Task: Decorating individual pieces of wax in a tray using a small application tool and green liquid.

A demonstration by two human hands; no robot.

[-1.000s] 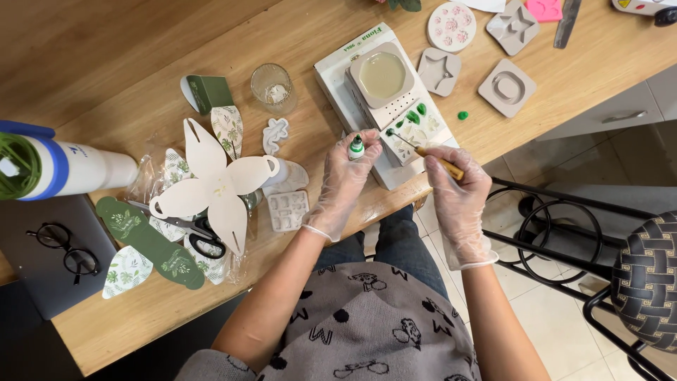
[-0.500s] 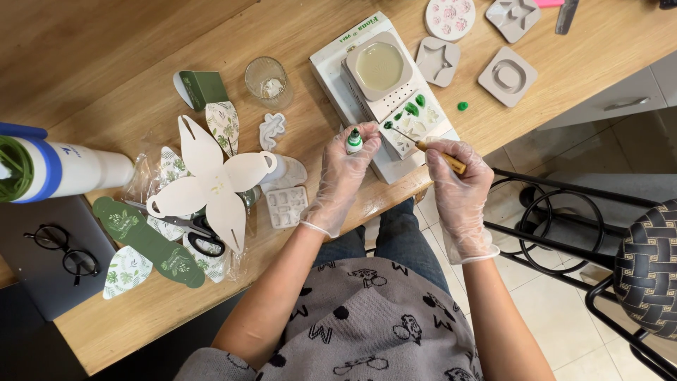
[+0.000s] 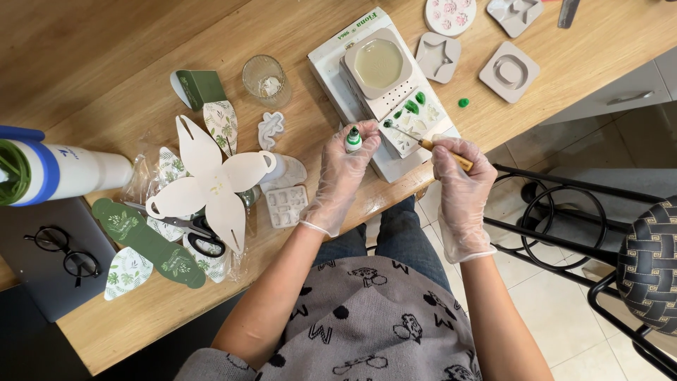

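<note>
My left hand hides most of the small green bottle; white tube cut off at left edge

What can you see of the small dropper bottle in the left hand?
The small dropper bottle is tiny, with a green body, a white band and a dark tip. It is held roughly upright, pinched in the fingertips of the gloved left hand, above the wooden table's front edge, just left of the white palette. Contents cannot be seen.
</note>
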